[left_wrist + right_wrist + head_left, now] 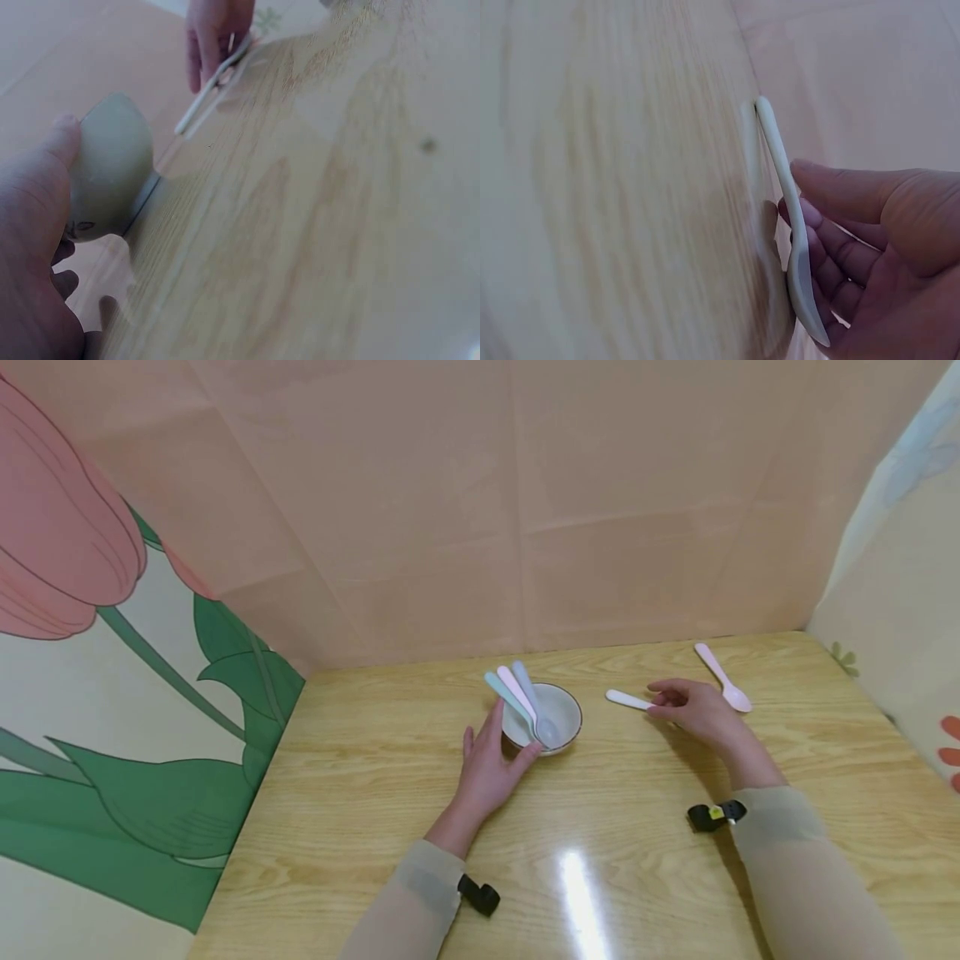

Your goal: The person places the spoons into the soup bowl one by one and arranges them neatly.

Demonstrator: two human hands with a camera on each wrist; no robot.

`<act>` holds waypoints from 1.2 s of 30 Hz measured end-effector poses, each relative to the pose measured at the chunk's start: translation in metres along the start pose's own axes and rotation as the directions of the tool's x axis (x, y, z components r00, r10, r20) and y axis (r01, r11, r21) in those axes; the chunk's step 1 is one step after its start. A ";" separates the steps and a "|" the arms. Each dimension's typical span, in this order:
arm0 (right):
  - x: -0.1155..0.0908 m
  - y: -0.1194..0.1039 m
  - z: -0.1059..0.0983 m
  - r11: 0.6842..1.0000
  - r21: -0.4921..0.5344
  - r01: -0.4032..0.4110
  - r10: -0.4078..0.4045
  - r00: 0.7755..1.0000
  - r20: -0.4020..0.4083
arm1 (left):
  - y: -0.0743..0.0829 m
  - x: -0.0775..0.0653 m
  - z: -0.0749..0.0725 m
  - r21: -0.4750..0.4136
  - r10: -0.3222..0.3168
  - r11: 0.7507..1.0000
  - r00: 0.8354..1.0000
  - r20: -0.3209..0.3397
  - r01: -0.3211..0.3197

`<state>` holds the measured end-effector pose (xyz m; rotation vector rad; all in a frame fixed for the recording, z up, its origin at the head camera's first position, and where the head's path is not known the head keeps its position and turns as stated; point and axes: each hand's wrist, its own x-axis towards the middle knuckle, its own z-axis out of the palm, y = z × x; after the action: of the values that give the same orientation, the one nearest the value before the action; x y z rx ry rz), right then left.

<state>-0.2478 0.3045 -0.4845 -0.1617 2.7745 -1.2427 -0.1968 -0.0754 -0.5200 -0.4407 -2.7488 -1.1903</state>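
Note:
My left hand grips a small white bowl with a dark rim, its thumb on the near side and fingers round the left. Three spoons lean in the bowl with handles over the far left rim: a teal spoon, a pink spoon and a blue-grey spoon. To the right, my right hand pinches a white spoon between thumb and fingers, low over the table. Its handle points left towards the bowl; the hand hides its scoop in the head view.
A second pink spoon lies on the wooden table just beyond my right hand. A plain pinkish backdrop rises behind the table's far edge, with flower-printed sheets at the sides.

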 end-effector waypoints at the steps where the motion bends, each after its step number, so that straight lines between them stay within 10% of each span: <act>1: 0.000 -0.001 0.000 1.000 -0.010 -0.004 0.004 1.000 -0.001 | 0.000 0.000 0.000 0.000 0.000 1.000 1.000 0.000 0.000; 36: -0.005 -0.011 -0.002 0.993 -0.110 0.045 -0.038 0.997 0.071 | 0.003 -0.001 -0.002 0.007 -0.003 1.000 1.000 -0.003 0.003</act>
<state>-0.2421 0.2998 -0.4746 -0.2670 2.7948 -1.0699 -0.1949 -0.0751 -0.5170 -0.4335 -2.7510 -1.1806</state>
